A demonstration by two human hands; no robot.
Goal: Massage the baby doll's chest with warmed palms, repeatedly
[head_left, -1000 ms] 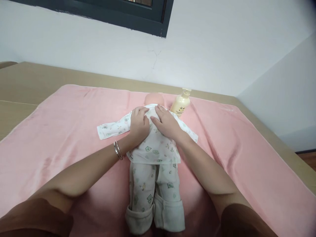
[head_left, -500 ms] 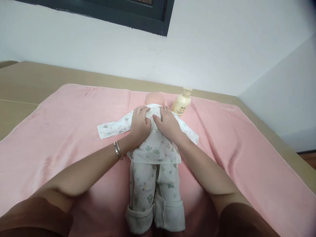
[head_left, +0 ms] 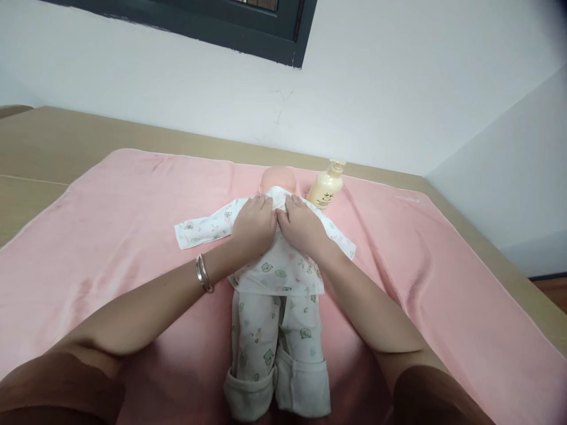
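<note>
A doll (head_left: 278,178) lies on a pink blanket (head_left: 177,177), its head away from me and its face not visible. It wears a white printed shirt (head_left: 283,274) and matching trousers (head_left: 259,330) with turned-up cuffs. My left hand (head_left: 254,225) and my right hand (head_left: 303,224) are side by side on the shirt's upper part, thumbs nearly touching. Both hands have their fingers closed on the shirt cloth below the collar, which is bunched up. The shirt's sleeves spread out to both sides.
A cream pump bottle (head_left: 326,186) lies tilted just right of the doll's head. The wooden table (head_left: 88,130) shows around the blanket, with a white wall (head_left: 376,77) and a dark window frame (head_left: 266,32) behind.
My hands have drawn closer together, and the fingers have curled in on the shirt. The cloth near the collar is now pulled up into a fold.
</note>
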